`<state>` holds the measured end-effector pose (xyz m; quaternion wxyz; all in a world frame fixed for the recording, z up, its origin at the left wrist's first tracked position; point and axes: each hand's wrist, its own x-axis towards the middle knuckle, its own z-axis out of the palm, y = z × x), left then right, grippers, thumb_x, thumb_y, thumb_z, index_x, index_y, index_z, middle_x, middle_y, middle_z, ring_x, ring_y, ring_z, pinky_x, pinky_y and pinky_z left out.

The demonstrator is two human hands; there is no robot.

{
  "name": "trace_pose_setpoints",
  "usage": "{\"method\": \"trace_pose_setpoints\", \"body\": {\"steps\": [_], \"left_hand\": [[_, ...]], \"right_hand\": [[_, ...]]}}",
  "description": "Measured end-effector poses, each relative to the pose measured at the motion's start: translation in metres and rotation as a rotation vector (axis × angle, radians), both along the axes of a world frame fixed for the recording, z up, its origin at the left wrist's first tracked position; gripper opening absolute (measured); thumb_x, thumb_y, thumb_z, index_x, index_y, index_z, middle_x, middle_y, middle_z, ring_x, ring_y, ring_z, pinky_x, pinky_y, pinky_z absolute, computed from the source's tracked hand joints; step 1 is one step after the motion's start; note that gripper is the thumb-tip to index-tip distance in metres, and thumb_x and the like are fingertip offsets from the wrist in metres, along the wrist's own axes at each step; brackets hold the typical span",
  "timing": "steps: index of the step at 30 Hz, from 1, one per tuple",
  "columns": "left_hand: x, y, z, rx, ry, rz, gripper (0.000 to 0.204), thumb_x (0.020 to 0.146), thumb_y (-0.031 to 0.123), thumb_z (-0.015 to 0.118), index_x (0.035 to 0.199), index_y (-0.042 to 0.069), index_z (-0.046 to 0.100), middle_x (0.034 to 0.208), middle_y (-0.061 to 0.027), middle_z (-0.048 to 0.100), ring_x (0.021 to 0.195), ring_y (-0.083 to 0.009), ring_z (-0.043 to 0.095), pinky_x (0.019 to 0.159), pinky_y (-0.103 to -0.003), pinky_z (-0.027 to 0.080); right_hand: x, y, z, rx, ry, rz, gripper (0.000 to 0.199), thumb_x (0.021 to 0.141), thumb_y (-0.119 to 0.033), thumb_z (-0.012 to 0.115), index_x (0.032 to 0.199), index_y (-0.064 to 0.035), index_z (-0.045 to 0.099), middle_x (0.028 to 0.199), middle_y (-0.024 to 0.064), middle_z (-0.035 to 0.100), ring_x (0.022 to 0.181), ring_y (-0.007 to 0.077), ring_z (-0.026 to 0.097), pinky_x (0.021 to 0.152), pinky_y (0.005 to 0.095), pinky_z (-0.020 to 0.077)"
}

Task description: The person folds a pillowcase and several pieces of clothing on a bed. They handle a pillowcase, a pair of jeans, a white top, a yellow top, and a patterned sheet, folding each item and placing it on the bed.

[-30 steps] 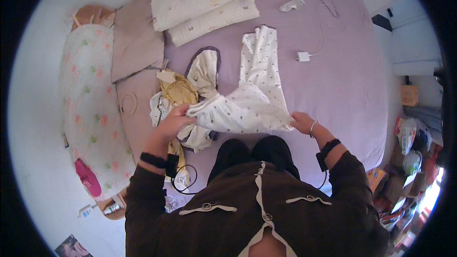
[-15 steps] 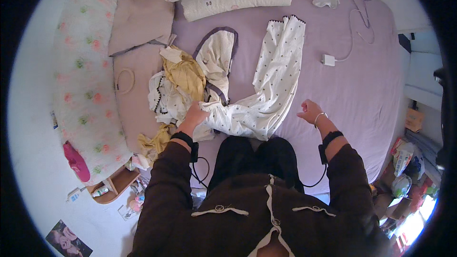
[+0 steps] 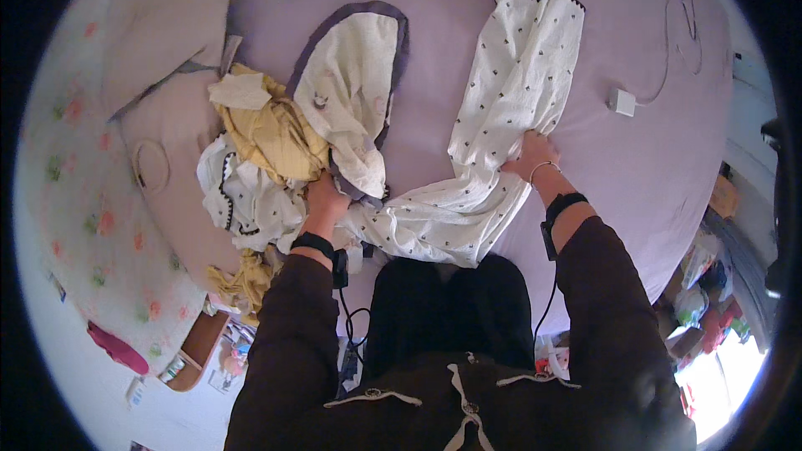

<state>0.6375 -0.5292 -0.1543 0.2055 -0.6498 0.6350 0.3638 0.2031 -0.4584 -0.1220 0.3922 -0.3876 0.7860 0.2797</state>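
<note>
A long white garment [image 3: 518,75] with small dark dots and a black scalloped hem lies bent across the bed. My right hand [image 3: 535,154] grips its right edge, partway along its length. At the garment's left end, my left hand [image 3: 327,198] is closed at the edge of a heap of clothes; cloth hides its fingertips and what they hold. The heap includes a mustard-yellow cloth [image 3: 280,138] and a crumpled white dotted piece [image 3: 255,205] with dark trim. Touching it is a cream cloth [image 3: 351,67] with a dark purple border.
Under everything spreads a mauve bedsheet [image 3: 635,192]. A white charger [image 3: 621,102] with its cable lies on the right. At left are a pinkish pillow [image 3: 159,29], a beige ring-shaped band [image 3: 152,165] and a floral cushion [image 3: 100,200]. Another yellow cloth [image 3: 246,280] lies near the front.
My right hand has moved forward from the bare sheet and taken hold of the dotted garment. My left hand has shifted left into the heap. The view has moved closer to the bed.
</note>
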Motion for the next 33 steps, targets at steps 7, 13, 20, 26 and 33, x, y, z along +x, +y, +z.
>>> {"method": "trace_pose_setpoints", "body": {"steps": [7,13,20,26,33], "left_hand": [[0.012,0.002,-0.017,-0.002,0.07,0.015,0.068,0.074,0.047,0.076,0.126,0.007,0.058,0.119,-0.0247,0.066,0.113,-0.0424,0.062,0.097,-0.047,0.049],[0.012,0.001,-0.017,0.024,-0.036,-0.06,0.073,0.074,0.05,0.077,0.126,0.004,0.055,0.119,-0.0238,0.067,0.113,-0.0424,0.062,0.097,-0.047,0.049],[0.016,0.006,-0.015,-0.029,0.114,0.01,0.069,0.072,0.041,0.081,0.125,0.005,0.056,0.116,-0.0222,0.068,0.112,-0.0404,0.063,0.095,-0.046,0.05],[0.015,0.011,-0.013,-0.119,-0.123,-0.1,0.063,0.072,0.031,0.081,0.125,0.004,0.059,0.114,-0.0237,0.068,0.108,-0.0418,0.063,0.094,-0.048,0.05],[0.001,0.006,0.007,-0.103,0.022,0.055,0.054,0.075,0.03,0.077,0.12,0.005,0.061,0.114,-0.026,0.066,0.111,-0.0423,0.061,0.095,-0.048,0.049]], "right_hand": [[-0.003,-0.009,0.005,0.016,-0.048,-0.085,0.09,0.061,-0.049,0.088,0.134,-0.0068,0.054,0.134,0.0137,0.057,0.129,0.0332,0.052,0.106,0.0479,0.0428],[-0.006,-0.004,0.002,-0.024,-0.038,-0.094,0.083,0.062,-0.042,0.089,0.129,-0.0067,0.056,0.131,0.0136,0.058,0.126,0.0324,0.055,0.106,0.0471,0.0434],[-0.006,-0.004,0.002,-0.022,-0.017,-0.075,0.083,0.062,-0.046,0.087,0.13,-0.0074,0.057,0.131,0.0133,0.06,0.126,0.0308,0.056,0.104,0.0473,0.045],[-0.006,0.004,0.002,-0.135,-0.049,0.01,0.088,0.06,-0.052,0.087,0.131,-0.0112,0.057,0.131,0.013,0.061,0.125,0.0317,0.057,0.103,0.0439,0.0475],[-0.007,0.01,-0.006,-0.147,-0.057,0.008,0.091,0.058,-0.054,0.089,0.131,-0.01,0.056,0.133,0.0122,0.061,0.125,0.03,0.057,0.101,0.0426,0.0495]]}}
